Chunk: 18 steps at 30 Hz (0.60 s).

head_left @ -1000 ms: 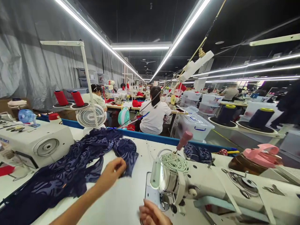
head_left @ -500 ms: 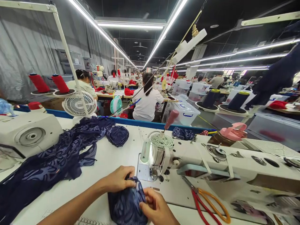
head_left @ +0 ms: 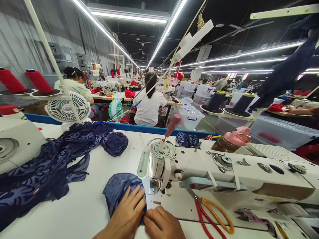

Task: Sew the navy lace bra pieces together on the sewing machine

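The left hand (head_left: 129,212) lies flat, fingers spread, on a small navy patch (head_left: 119,191) on the white table (head_left: 82,205), and the right hand (head_left: 161,225) rests just beside it, fingers curled at the patch's near edge; whether it pinches the cloth I cannot tell. Just ahead of both hands stands the sewing machine (head_left: 224,172), its needle end close to the patch's far edge, so there is little free room that way. To the right of the right hand, red-and-orange scissors (head_left: 211,215) lie under the machine's arm. Left of the left hand the table is bare for a stretch, then a long heap of navy fabric (head_left: 50,162) runs off toward the far left edge. Beyond the table's blue far rim (head_left: 154,129), seated workers, a small fan (head_left: 67,108) and red thread cones (head_left: 37,81) fill a long hall under strip lights.
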Motion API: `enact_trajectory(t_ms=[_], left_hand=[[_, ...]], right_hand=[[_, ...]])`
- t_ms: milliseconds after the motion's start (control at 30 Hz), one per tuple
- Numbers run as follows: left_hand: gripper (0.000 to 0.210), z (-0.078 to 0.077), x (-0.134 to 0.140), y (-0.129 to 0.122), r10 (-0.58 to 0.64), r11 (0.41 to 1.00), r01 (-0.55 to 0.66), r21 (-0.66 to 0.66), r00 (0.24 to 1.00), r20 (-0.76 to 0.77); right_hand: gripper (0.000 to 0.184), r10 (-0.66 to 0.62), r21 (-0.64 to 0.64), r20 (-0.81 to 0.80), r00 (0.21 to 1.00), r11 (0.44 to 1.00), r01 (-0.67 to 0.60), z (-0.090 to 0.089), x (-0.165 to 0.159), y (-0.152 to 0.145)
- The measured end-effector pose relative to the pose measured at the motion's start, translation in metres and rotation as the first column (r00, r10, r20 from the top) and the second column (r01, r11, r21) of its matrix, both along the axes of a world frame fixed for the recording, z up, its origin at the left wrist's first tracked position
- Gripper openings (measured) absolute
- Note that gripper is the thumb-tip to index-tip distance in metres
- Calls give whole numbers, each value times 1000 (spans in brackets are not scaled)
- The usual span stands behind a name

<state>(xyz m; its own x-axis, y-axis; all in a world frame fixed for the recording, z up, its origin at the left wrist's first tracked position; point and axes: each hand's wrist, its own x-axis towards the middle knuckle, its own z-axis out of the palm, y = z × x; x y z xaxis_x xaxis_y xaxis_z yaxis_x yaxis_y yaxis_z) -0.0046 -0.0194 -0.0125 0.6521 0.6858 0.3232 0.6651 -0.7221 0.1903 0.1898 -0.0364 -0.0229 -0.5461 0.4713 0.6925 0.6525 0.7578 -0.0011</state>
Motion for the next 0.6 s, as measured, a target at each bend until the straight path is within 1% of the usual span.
enact_trajectory(t_ms=[33, 100, 233, 333, 400, 500, 567, 600], left_hand=[[43, -3, -2, 3, -31, 999, 30, 29, 999, 11], [44, -3, -4, 15, -77, 996, 75, 40, 996, 41], [43, 4, 4, 46, -91, 993, 99, -60, 989, 117], [41, 5, 10, 62, -77, 992, 89, -89, 988, 131], [39, 6, 11, 66, -84, 992, 96, -87, 988, 133], [37, 10, 11, 62, -94, 992, 104, -68, 986, 136], [30, 13, 10, 54, -111, 994, 111, 7, 985, 133], [29, 14, 9, 49, -134, 990, 127, 64, 983, 127]], right_hand=[[11, 7, 12, 17, 1000, 1000, -7, 2, 3, 2], [11, 12, -20, 52, 999, 1000, -11, 9, 8, 6], [18, -30, -124, 33, 999, 992, 34, 22, 16, 14], [25, -84, -130, 19, 996, 988, 85, 23, 19, 17], [27, -116, -126, 23, 993, 985, 118, 22, 19, 16], [26, -121, -133, 18, 993, 984, 122, 20, 18, 13], [23, -114, -168, 10, 993, 979, 114, 21, 17, 10], [21, -128, -208, 22, 991, 970, 130, 22, 18, 10]])
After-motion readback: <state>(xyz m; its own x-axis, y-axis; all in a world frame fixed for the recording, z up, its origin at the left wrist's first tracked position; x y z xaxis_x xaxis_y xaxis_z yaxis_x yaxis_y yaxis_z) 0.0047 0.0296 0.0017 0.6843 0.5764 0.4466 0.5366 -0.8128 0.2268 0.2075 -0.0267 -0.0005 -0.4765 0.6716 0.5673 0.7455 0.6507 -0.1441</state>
